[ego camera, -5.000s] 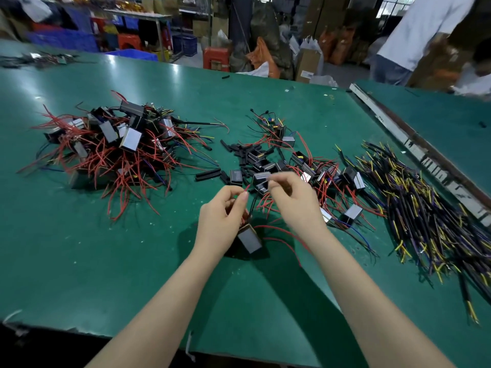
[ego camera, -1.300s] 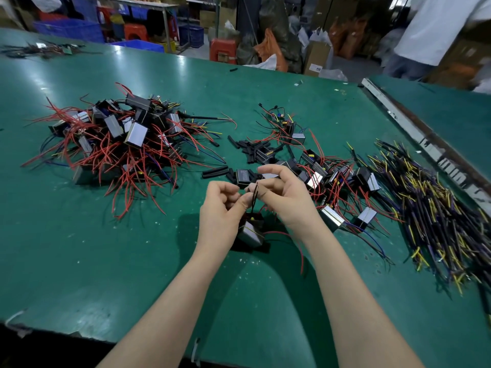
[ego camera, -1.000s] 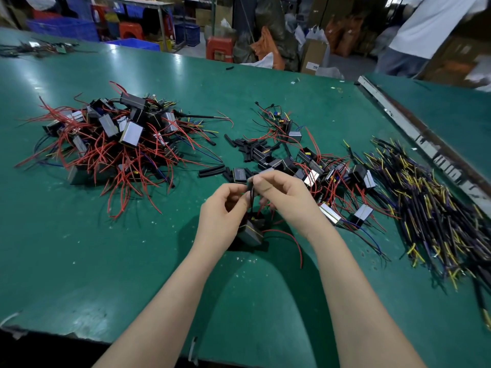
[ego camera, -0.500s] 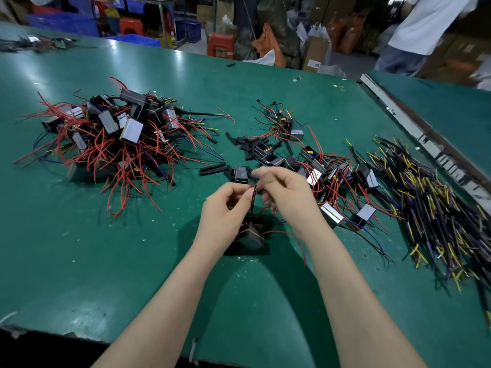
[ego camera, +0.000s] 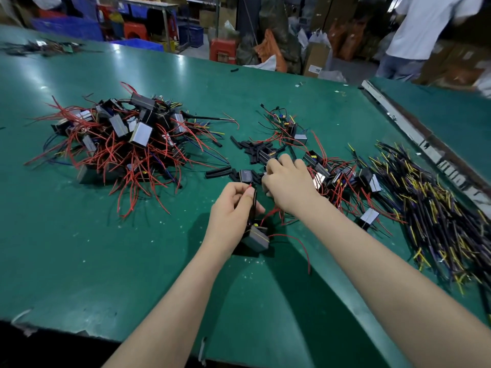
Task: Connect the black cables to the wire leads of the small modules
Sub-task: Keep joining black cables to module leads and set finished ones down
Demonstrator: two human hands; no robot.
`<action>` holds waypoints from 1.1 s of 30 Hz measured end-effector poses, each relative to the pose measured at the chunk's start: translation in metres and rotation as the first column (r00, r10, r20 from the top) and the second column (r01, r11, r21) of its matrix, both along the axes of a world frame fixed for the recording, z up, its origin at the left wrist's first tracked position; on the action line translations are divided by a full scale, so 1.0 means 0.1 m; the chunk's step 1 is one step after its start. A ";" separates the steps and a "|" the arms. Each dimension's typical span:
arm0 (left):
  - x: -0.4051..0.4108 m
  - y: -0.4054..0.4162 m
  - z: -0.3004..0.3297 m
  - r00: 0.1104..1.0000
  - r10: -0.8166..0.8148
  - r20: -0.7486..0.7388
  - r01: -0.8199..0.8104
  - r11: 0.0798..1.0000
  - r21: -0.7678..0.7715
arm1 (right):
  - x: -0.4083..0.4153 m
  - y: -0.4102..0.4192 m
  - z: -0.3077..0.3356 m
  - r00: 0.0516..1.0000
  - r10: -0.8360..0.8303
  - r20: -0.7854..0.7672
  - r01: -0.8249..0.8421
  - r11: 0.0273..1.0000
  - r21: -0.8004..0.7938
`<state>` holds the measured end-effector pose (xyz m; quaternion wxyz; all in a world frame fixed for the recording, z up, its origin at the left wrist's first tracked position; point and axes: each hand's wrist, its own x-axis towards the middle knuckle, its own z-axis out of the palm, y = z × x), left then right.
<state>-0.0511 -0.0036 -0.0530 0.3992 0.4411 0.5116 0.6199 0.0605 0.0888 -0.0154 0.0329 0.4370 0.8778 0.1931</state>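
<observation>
The right hand (ego camera: 288, 181) has broken away from the left hand (ego camera: 233, 208) and now reaches to the short black sleeves (ego camera: 255, 150) just beyond. Its fingers curl down among them; whether they pinch one, I cannot tell. The left hand's fingers still pinch the black cable with the red lead, the small module (ego camera: 256, 239) on the bench (ego camera: 132, 261) directly beneath it. Looks like one joint is made, with a sleeve to come.

No text is showing clearly enough to read. A white label (ego camera: 314, 68) is sitting on a cardboard box (ego camera: 316, 58) beyond the tabletop (ego camera: 132, 248), but its print is blurring out. Markings on the modules (ego camera: 140, 134) are too small to tell.
</observation>
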 end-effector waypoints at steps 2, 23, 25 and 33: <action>0.01 -0.01 0.03 0.997 -0.013 0.074 0.013 1.000 0.009 | 0.01 0.02 0.02 0.999 0.038 -0.026 -0.039 0.999 -0.022; 0.03 -0.07 0.06 0.984 -0.176 0.038 0.175 0.984 0.026 | 0.33 -0.67 -0.07 -0.435 -0.687 -0.583 -0.570 0.711 -0.412; 0.02 -0.07 0.06 0.983 -0.169 0.068 0.168 0.986 0.021 | 0.33 -0.68 -0.08 -0.424 -0.643 -0.638 -0.517 0.750 -0.412; -0.01 -0.07 0.03 0.981 -0.179 0.069 0.178 0.984 0.020 | 0.30 -0.71 -0.12 -0.348 -0.456 -0.819 -0.348 0.874 -0.339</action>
